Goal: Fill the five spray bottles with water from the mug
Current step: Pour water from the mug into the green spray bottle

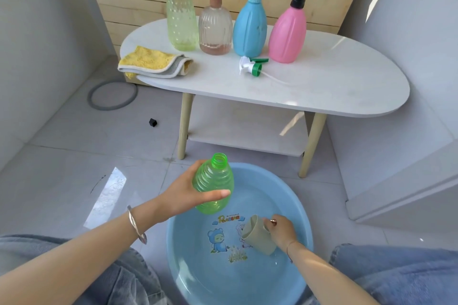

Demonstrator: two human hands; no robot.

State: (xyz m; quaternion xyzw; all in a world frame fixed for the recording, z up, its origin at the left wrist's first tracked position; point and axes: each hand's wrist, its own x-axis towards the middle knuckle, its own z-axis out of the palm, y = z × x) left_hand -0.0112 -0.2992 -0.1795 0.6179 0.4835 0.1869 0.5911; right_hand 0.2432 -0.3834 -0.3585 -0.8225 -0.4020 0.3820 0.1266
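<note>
Mostly, right hand (pixel 281 230) covers the mug (pixel 257 236) handle.

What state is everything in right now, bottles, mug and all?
Green bottle: uncapped, tilted, gripped by left hand over basin.
Mug: tipped in the basin, held by right hand.
Spray head: off, lying on table.
Yellow-green bottle: upright, capped.
Clear bottle: upright, capped.
Blue bottle: upright, capped.
Pink bottle: upright, capped.
Cloth: folded.
Basin: holds water.

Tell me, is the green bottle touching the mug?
Apart. The head view shows bare blue basin between the green bottle and the mug.
</note>
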